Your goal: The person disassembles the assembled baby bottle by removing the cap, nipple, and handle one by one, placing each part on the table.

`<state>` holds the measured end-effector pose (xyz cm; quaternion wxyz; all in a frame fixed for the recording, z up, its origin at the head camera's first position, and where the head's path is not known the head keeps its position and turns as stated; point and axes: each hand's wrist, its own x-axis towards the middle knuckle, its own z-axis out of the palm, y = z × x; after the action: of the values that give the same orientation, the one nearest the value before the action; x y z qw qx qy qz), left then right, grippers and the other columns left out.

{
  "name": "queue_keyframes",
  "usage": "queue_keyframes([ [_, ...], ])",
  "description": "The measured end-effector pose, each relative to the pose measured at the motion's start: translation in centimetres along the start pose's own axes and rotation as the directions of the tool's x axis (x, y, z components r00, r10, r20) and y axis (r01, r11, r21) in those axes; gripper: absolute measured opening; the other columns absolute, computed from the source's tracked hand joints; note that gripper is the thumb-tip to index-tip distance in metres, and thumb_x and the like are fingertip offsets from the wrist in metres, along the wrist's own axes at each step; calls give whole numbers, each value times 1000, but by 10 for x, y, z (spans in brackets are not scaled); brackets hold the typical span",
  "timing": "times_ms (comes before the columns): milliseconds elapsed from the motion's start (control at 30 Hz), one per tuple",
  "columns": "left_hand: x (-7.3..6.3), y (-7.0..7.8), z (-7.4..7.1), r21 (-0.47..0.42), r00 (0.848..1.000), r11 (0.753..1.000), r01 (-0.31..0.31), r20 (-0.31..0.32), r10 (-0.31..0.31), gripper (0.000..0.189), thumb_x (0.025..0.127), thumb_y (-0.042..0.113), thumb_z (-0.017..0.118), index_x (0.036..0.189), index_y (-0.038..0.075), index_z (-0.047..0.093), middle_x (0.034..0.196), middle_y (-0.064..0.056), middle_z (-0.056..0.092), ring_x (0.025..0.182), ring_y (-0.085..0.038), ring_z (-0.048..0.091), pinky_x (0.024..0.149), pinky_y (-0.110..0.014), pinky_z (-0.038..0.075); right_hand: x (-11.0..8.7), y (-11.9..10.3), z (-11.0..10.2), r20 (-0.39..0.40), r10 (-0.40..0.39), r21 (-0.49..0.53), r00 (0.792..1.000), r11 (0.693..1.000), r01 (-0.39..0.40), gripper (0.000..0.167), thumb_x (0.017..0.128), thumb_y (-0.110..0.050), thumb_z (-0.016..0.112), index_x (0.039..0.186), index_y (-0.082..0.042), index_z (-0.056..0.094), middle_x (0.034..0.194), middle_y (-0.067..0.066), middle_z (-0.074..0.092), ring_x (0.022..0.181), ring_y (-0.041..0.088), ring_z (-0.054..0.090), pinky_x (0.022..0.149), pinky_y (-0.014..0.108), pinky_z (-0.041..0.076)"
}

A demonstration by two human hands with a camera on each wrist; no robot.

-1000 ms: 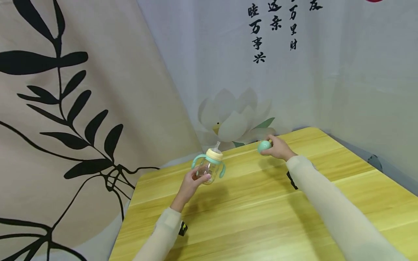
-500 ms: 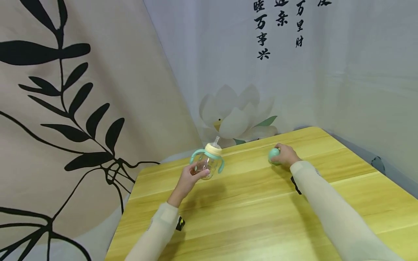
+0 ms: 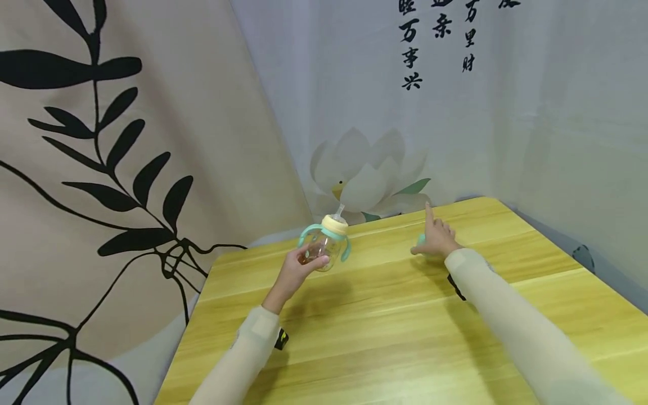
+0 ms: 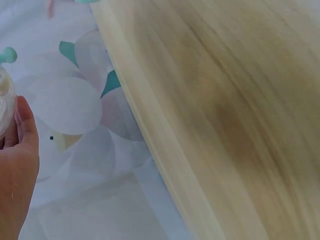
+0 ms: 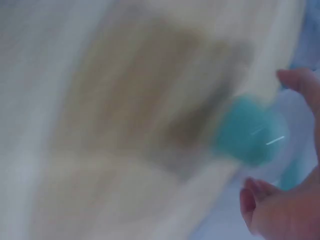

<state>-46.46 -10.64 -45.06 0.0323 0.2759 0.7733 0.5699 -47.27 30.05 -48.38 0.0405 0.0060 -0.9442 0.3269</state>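
In the head view my left hand [image 3: 295, 274] grips a clear baby bottle [image 3: 335, 225] with a cream collar, mint handles and a teat on top. The bottle is held tilted above the table. At the left edge of the left wrist view, part of the bottle [image 4: 6, 102] shows beside the thumb. My right hand [image 3: 439, 238] is spread near the far edge of the table, just behind a mint bottle cap [image 3: 421, 239]. In the blurred right wrist view, the rounded cap [image 5: 248, 131] stands on the table between the spread fingers, apart from them.
A wood-grain table [image 3: 385, 332] spans the space under both hands. Behind it hangs a pale curtain [image 3: 506, 112] with a flower print and dark writing. Another beige cloth [image 3: 212, 140] with black leaves hangs on the left.
My right hand has lowered the cap to the table, let go of it and spread its fingers. My left hand still holds the bottle in nearly the same place.
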Motion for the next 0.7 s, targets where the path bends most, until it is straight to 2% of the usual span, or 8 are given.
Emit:
queue_keyframes([
  [67, 1, 1, 2, 12, 1000, 1000, 2, -22, -2, 51, 98, 34, 78, 141, 11, 67, 132, -10, 68, 115, -25, 68, 94, -34, 59, 5, -30, -2, -30, -67, -13, 997, 998, 67, 134, 88, -44, 81, 166, -10, -21, 162, 41, 25, 143, 61, 27, 116, 75, 17],
  [133, 3, 0, 4, 19, 999, 1000, 2, -40, -1, 53, 97, 35, 79, 142, 11, 67, 132, -10, 68, 117, -24, 67, 96, -35, 59, 7, -69, -7, -45, -124, 19, 991, 992, 125, 124, 92, -48, 77, 169, -9, -12, 164, 35, 31, 147, 57, 30, 119, 74, 15],
  [233, 7, 2, 8, 22, 999, 1000, 8, -49, -7, 56, 96, 38, 80, 143, 11, 67, 132, -10, 69, 118, -26, 67, 97, -37, 59, 2, -124, -23, -56, -161, 140, 985, 976, 167, 101, 99, -46, 69, 170, -5, 11, 154, 29, 49, 140, 48, 48, 120, 67, 30],
  [333, 9, 4, 10, 10, 998, 1000, 27, -53, -27, 59, 95, 39, 81, 145, 12, 65, 133, -11, 68, 121, -28, 67, 100, -40, 59, -9, -163, -40, -44, -146, 292, 988, 944, 153, 77, 105, -43, 61, 164, -3, 30, 138, 25, 63, 118, 39, 66, 107, 56, 50],
  [433, 10, 3, 9, 12, 997, 999, 42, -62, -41, 61, 95, 36, 81, 147, 10, 63, 135, -10, 67, 124, -28, 66, 103, -43, 57, -20, -185, -49, 17, -106, 381, 994, 920, 91, 74, 108, -52, 54, 160, -3, 37, 127, 23, 67, 100, 30, 71, 93, 45, 56],
  [567, 12, 1, 6, 34, 998, 999, 28, -61, -26, 59, 95, 33, 81, 145, 5, 64, 135, -13, 68, 122, -29, 66, 104, -44, 57, -27, -199, -48, 142, -60, 347, 988, 938, 7, 92, 100, -71, 53, 157, -1, 37, 114, 16, 70, 84, 24, 71, 77, 35, 53],
  [633, 12, 0, 6, 42, 999, 999, 14, -49, -12, 56, 95, 33, 82, 140, 5, 66, 134, -14, 68, 120, -28, 67, 103, -43, 58, -28, -201, -45, 189, -45, 298, 981, 954, -14, 93, 95, -79, 55, 144, 0, 48, 106, 12, 70, 81, 22, 71, 70, 31, 50],
  [700, 12, 0, 7, 46, 999, 999, 3, -35, -2, 53, 94, 33, 83, 137, 6, 68, 132, -14, 70, 117, -26, 68, 100, -40, 59, -27, -202, -41, 224, -35, 285, 974, 958, -31, 84, 90, -83, 57, 114, -2, 62, 95, 10, 68, 80, 24, 71, 64, 30, 45],
])
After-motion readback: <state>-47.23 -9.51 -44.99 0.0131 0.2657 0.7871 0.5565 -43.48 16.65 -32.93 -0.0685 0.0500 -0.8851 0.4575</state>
